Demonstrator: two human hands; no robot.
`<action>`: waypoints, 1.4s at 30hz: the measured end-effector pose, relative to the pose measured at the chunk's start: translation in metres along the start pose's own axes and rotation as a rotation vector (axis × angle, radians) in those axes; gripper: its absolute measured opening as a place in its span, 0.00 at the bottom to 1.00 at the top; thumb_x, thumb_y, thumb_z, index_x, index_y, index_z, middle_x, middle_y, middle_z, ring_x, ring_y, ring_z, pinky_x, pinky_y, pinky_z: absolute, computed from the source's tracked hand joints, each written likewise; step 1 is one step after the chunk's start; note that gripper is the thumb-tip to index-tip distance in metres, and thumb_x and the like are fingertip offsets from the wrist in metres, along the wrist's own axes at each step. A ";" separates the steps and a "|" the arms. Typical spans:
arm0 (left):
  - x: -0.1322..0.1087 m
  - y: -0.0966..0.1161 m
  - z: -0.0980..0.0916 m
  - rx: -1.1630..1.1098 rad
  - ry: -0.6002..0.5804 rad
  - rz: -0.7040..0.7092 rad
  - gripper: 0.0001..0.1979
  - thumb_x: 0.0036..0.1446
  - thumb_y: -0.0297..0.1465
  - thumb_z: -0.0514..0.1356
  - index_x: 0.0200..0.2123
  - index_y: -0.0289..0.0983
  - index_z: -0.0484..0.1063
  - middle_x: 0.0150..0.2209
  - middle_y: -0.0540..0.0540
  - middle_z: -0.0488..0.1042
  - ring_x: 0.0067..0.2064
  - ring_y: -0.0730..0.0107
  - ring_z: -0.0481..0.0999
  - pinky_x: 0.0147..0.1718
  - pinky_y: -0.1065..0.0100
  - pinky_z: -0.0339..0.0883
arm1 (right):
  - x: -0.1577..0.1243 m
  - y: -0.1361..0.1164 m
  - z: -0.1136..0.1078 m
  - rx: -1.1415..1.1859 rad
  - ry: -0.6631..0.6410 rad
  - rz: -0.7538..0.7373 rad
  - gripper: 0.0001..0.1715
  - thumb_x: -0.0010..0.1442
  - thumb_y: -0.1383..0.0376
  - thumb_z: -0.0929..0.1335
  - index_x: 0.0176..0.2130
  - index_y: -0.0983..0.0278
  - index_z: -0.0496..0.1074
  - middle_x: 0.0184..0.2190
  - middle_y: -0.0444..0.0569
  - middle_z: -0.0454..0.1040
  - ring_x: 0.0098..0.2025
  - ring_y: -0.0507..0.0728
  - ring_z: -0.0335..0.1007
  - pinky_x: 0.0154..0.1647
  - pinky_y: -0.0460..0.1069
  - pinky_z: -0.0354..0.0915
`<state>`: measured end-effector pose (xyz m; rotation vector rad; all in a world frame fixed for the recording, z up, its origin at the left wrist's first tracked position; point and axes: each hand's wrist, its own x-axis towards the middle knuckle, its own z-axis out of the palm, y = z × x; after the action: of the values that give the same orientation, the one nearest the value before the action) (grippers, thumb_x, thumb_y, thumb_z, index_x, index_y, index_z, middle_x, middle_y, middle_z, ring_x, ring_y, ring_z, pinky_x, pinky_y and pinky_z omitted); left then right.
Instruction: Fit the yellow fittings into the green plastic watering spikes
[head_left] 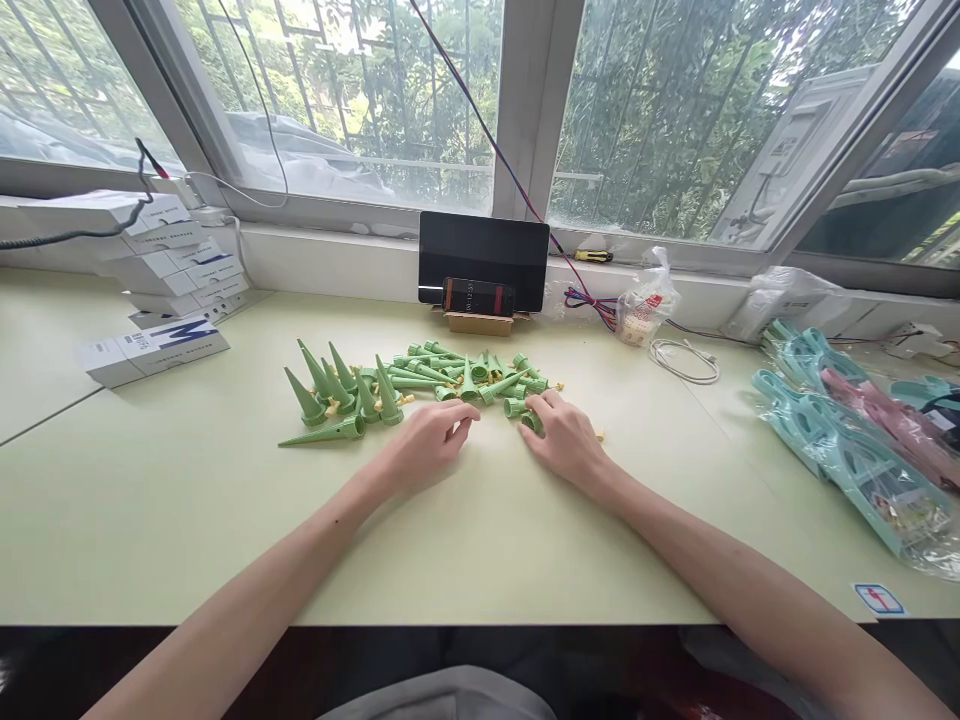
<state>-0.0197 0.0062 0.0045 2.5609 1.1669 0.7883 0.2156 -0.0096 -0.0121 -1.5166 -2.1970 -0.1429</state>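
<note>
A heap of several green plastic cone spikes [442, 377] with small yellow bits among them lies on the pale green table [187, 520]. Some cones [337, 390] stand upright at the left of the heap, and one [322, 433] lies flat in front of them. My left hand [431, 440] rests on the table just before the heap, fingers curled loosely, nothing visible in it. My right hand [562, 435] lies palm down at the heap's right edge, its fingers closed on a green cone [531, 420].
A dark tablet [484, 260] and a phone [478, 297] stand on a holder by the window. White boxes [161, 270] are stacked at the left. Bagged teal plastic parts [847, 440] lie at the right. A white cable [686, 360], a plastic bag [645, 300] and a screwdriver [594, 256] sit near the sill.
</note>
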 end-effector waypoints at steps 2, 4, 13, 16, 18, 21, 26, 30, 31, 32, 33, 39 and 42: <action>0.000 0.000 0.000 0.003 -0.002 0.002 0.13 0.63 0.27 0.50 0.39 0.38 0.75 0.38 0.46 0.79 0.36 0.67 0.75 0.34 0.68 0.64 | 0.000 -0.001 0.000 -0.008 -0.012 0.003 0.10 0.62 0.63 0.67 0.45 0.62 0.69 0.40 0.51 0.70 0.33 0.55 0.68 0.33 0.48 0.61; 0.000 0.001 0.000 0.004 -0.010 0.000 0.13 0.62 0.27 0.50 0.40 0.37 0.76 0.39 0.45 0.79 0.35 0.66 0.75 0.35 0.68 0.64 | 0.000 -0.001 0.000 -0.002 -0.009 0.002 0.09 0.61 0.65 0.67 0.44 0.62 0.68 0.40 0.50 0.70 0.31 0.54 0.67 0.31 0.48 0.60; 0.000 0.005 0.000 -0.064 -0.005 -0.017 0.12 0.63 0.29 0.52 0.38 0.36 0.76 0.34 0.46 0.78 0.29 0.70 0.71 0.32 0.69 0.62 | -0.003 -0.004 0.003 0.202 0.146 -0.069 0.07 0.60 0.69 0.67 0.41 0.62 0.68 0.39 0.49 0.70 0.26 0.51 0.64 0.29 0.47 0.62; 0.000 0.011 0.000 -0.186 -0.009 -0.090 0.13 0.63 0.35 0.54 0.40 0.36 0.76 0.28 0.49 0.75 0.24 0.74 0.66 0.27 0.71 0.60 | -0.006 -0.009 0.002 0.341 0.248 -0.148 0.08 0.63 0.67 0.66 0.44 0.61 0.66 0.41 0.50 0.70 0.27 0.51 0.65 0.30 0.47 0.64; 0.001 0.017 -0.001 -0.328 -0.043 -0.141 0.15 0.63 0.40 0.55 0.42 0.36 0.75 0.28 0.49 0.74 0.23 0.75 0.65 0.23 0.72 0.58 | -0.007 -0.013 0.001 0.410 0.273 -0.231 0.10 0.63 0.66 0.66 0.46 0.61 0.65 0.42 0.51 0.70 0.30 0.52 0.67 0.30 0.47 0.65; 0.002 0.026 -0.005 -0.540 -0.131 -0.176 0.18 0.61 0.44 0.57 0.45 0.36 0.73 0.33 0.47 0.75 0.23 0.78 0.65 0.20 0.74 0.57 | -0.009 -0.018 -0.001 0.461 0.244 -0.315 0.13 0.64 0.66 0.66 0.48 0.60 0.63 0.42 0.50 0.70 0.32 0.52 0.67 0.31 0.47 0.66; 0.002 0.031 -0.007 -0.637 -0.202 -0.217 0.21 0.59 0.45 0.59 0.46 0.35 0.72 0.27 0.49 0.73 0.21 0.78 0.66 0.19 0.75 0.58 | -0.010 -0.019 -0.001 0.516 0.108 -0.382 0.18 0.64 0.67 0.66 0.53 0.59 0.61 0.46 0.51 0.68 0.34 0.52 0.68 0.33 0.48 0.69; 0.001 0.028 -0.002 -0.664 -0.225 -0.201 0.21 0.58 0.45 0.60 0.46 0.34 0.71 0.25 0.51 0.71 0.20 0.78 0.65 0.18 0.75 0.57 | -0.011 -0.020 0.001 0.532 0.074 -0.415 0.20 0.65 0.66 0.65 0.55 0.58 0.59 0.48 0.53 0.67 0.33 0.52 0.68 0.35 0.51 0.72; 0.001 0.027 -0.001 -0.673 -0.233 -0.204 0.20 0.59 0.45 0.59 0.46 0.34 0.71 0.25 0.51 0.71 0.19 0.78 0.65 0.18 0.75 0.57 | -0.011 -0.020 0.001 0.531 0.071 -0.419 0.20 0.65 0.66 0.65 0.56 0.58 0.59 0.49 0.53 0.67 0.34 0.53 0.68 0.36 0.51 0.73; 0.001 0.027 0.000 -0.683 -0.243 -0.211 0.20 0.59 0.45 0.59 0.46 0.34 0.70 0.25 0.50 0.71 0.19 0.78 0.65 0.17 0.75 0.57 | -0.011 -0.020 0.001 0.531 0.067 -0.419 0.21 0.65 0.66 0.65 0.56 0.58 0.59 0.49 0.53 0.66 0.35 0.53 0.68 0.36 0.52 0.73; 0.001 0.027 0.000 -0.695 -0.247 -0.221 0.20 0.59 0.45 0.59 0.45 0.35 0.70 0.25 0.50 0.71 0.19 0.78 0.65 0.17 0.75 0.57 | -0.011 -0.020 0.001 0.534 0.062 -0.415 0.22 0.65 0.66 0.65 0.57 0.57 0.58 0.49 0.54 0.66 0.35 0.53 0.69 0.36 0.52 0.73; 0.003 0.026 -0.004 -0.884 -0.208 -0.278 0.21 0.59 0.45 0.59 0.47 0.36 0.68 0.34 0.46 0.73 0.21 0.79 0.66 0.17 0.74 0.60 | -0.009 -0.022 0.001 0.623 0.152 -0.315 0.25 0.65 0.62 0.66 0.58 0.56 0.56 0.53 0.55 0.60 0.39 0.54 0.71 0.34 0.52 0.74; 0.004 0.025 -0.005 -0.985 -0.233 -0.295 0.21 0.60 0.43 0.59 0.50 0.35 0.66 0.28 0.49 0.71 0.21 0.78 0.66 0.18 0.74 0.61 | -0.007 -0.022 0.003 0.645 0.201 -0.260 0.23 0.65 0.60 0.66 0.57 0.58 0.57 0.49 0.54 0.61 0.37 0.53 0.71 0.32 0.50 0.73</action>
<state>-0.0048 -0.0075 0.0199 1.5745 0.7634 0.7142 0.1974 -0.0234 -0.0138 -0.8262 -1.9942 0.2944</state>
